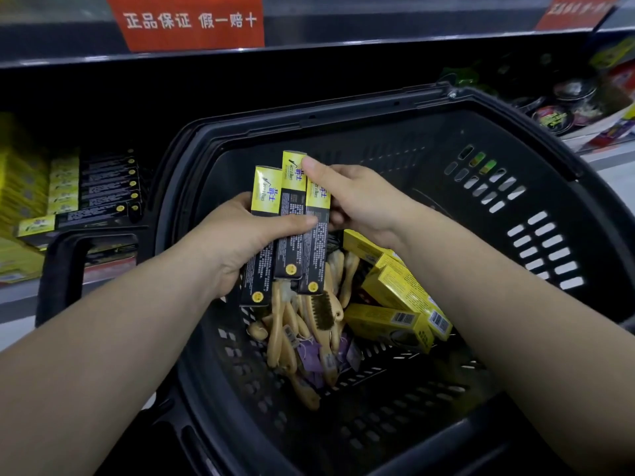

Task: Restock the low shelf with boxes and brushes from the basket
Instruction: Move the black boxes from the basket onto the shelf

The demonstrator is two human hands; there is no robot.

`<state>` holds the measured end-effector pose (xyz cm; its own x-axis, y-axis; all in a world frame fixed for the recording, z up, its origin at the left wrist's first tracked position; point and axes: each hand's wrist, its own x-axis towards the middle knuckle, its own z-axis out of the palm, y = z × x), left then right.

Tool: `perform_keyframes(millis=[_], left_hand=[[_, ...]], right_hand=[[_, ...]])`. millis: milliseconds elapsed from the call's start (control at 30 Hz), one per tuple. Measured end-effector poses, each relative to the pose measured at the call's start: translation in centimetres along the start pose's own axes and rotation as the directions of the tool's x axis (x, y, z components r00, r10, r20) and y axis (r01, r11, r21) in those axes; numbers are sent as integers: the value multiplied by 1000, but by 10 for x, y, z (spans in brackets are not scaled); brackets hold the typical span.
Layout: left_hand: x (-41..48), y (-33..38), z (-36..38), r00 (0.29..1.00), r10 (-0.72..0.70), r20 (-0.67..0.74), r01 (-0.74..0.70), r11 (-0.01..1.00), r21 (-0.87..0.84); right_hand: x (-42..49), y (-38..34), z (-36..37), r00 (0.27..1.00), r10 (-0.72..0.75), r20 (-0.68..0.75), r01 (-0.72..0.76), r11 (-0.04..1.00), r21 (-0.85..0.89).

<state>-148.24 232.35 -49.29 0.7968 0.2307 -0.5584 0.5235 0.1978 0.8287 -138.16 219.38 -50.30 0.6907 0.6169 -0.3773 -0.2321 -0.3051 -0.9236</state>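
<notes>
Three long black-and-yellow boxes [292,231] are fanned out above the black basket [515,207]. My left hand [240,245] grips them from the left, thumb across their fronts. From the right, my right hand [357,197] holds the same boxes, its thumb pressed on their yellow tops. Below them in the basket lie several wooden-handled brushes [309,324] and a few yellow boxes [398,297]. The low shelf [20,297] at the left carries a stack of matching black-and-yellow boxes [99,190].
The basket's handle [68,266] sticks out to the left in front of the shelf. A red sign [189,22] hangs on the shelf edge above. Round tins [563,104] and other packages sit on a shelf at the upper right.
</notes>
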Motion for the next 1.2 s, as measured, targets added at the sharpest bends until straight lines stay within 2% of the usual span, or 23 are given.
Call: perform_keyframes(millis=[133, 267, 300, 333, 367, 400, 433, 467, 500, 600, 667, 833, 967, 1033, 1200], left_hand=[[2, -2, 0, 998, 34, -44, -30, 994, 102], [5, -4, -1, 987, 92, -135, -71, 986, 150], [6, -4, -1, 984, 102, -144, -79, 984, 157], [6, -4, -1, 983, 110, -147, -87, 984, 157], [6, -4, -1, 982, 117, -148, -94, 984, 153], [7, -4, -1, 981, 123, -149, -101, 984, 148], [7, -4, -1, 980, 131, -151, -108, 983, 148], [7, -4, -1, 979, 138, -153, -114, 981, 155], [7, -3, -1, 978, 144, -151, -119, 979, 165], [8, -3, 1, 977, 168, -129, -138, 968, 211], [10, -3, 2, 975, 180, -127, -145, 959, 245], [14, -4, 1, 975, 179, -129, -140, 953, 269], [14, -5, 3, 974, 183, -135, -140, 950, 277], [13, -5, 5, 972, 190, -140, -143, 946, 290], [16, -6, 4, 967, 203, -154, -149, 941, 303]], right_hand=[[2, 6, -1, 999, 37, 3, -37, 999, 19], [12, 13, -9, 997, 61, 48, -72, 962, 263], [17, 18, -12, 997, 76, 27, -80, 961, 266], [23, 25, -15, 995, 97, -28, -90, 979, 185], [31, 36, -18, 989, 106, -102, -105, 994, 11], [40, 47, -21, 984, 87, -154, -122, 964, -236], [49, 59, -25, 986, 68, -155, -137, 859, -493], [58, 72, -28, 990, 82, -115, -139, 711, -689], [68, 85, -30, 990, 120, -73, -129, 567, -813], [91, 116, -29, 984, 175, -38, -89, 291, -953], [100, 134, -24, 990, 140, -25, -56, 218, -974], [102, 159, -23, 994, -35, -101, -85, 305, -949], [91, 169, -25, 981, -191, 27, 85, 301, -950], [89, 168, -22, 978, -201, 58, 122, 325, -938], [90, 162, -15, 991, -134, 31, 73, 323, -943]])
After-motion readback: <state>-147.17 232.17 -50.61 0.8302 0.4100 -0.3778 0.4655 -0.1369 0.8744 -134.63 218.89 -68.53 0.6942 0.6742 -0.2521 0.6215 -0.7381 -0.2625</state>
